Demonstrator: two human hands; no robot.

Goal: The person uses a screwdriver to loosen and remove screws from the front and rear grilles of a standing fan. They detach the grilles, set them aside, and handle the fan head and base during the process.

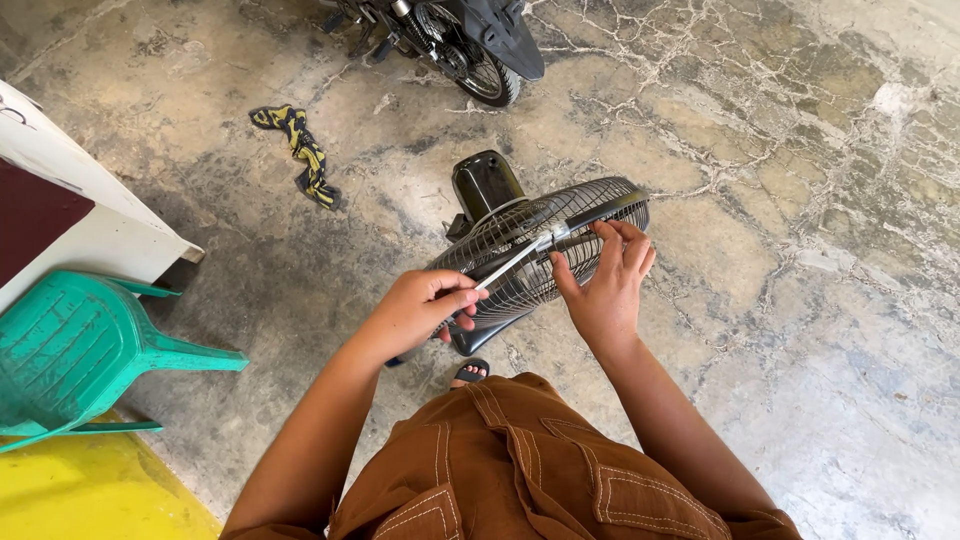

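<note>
Cracked concrete floor [800,250], fan [540,250] standing mid-floor near motorbike wheel [485,75]. Left hand [415,312] closed around screwdriver [512,262], tip at grille rim clip. Right hand [605,285] pinching rim, fingers curled. Grille still on; clip unreleased, apparently.

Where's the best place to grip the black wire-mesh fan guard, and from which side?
Grip the black wire-mesh fan guard on its outer rim band, likely from the right, where the right hand already pinches it. The rim is the solid, thick edge; the thin wires would flex. The left hand works a slim silver tool in from the left, so keep that side free.
</note>
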